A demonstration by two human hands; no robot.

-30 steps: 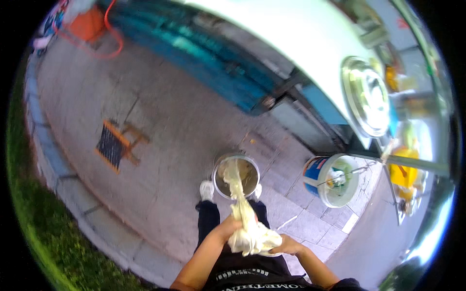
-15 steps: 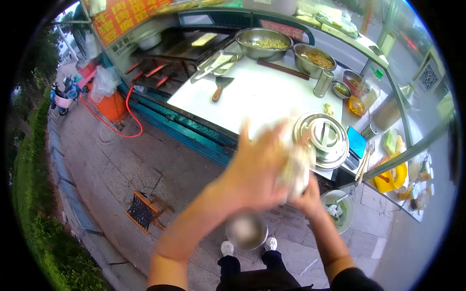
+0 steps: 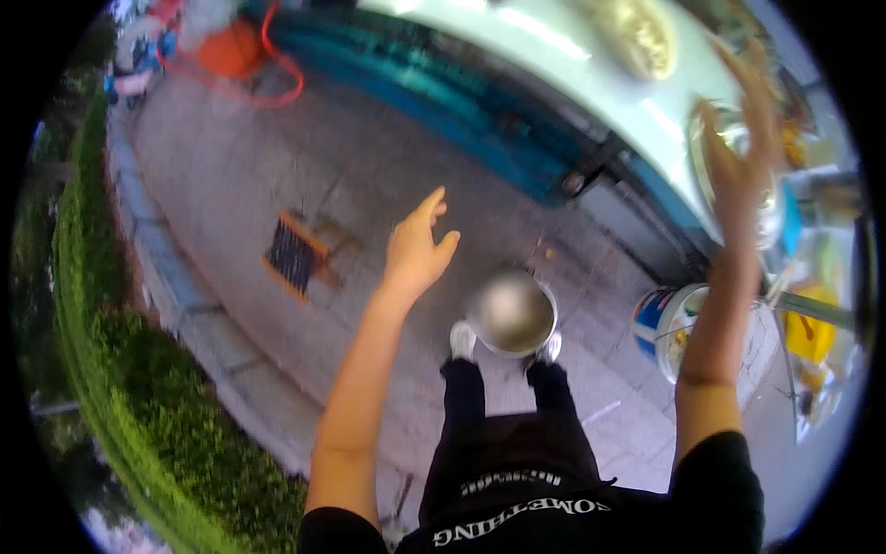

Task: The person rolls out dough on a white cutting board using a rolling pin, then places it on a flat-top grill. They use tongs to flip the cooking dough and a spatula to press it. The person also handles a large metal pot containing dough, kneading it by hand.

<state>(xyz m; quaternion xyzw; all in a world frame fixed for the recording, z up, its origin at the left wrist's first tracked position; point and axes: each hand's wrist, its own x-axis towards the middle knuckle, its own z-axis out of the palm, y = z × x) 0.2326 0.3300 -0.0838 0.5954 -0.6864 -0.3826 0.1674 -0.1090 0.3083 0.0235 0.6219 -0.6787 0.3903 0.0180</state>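
Observation:
My left hand point(image 3: 420, 245) is held out over the pavement with its fingers apart and nothing in it. My right hand point(image 3: 746, 138) is raised at the right, fingers spread and empty, in front of the round metal lid point(image 3: 701, 175) on the worktop. A pale yellowish, lumpy mass point(image 3: 641, 39), possibly dough, lies on the white worktop point(image 3: 544, 42) at the top of the view, apart from both hands. It is blurred and partly cut off. Below the hands a metal pot point(image 3: 549, 331) stands by my shoes; a blurred whitish patch shows in it.
A white and blue bucket point(image 3: 657, 328) stands right of the pot, behind my right forearm. A small folding stool point(image 3: 293, 257) is on the pavement at left. An orange container point(image 3: 231, 51) with a red hose point(image 3: 293, 81) sits upper left. A yellow container point(image 3: 812, 323) is far right.
My hands have parted and let go of the pale mass, which now lies on the worktop. The view has tipped down, showing more of the pot and pavement.

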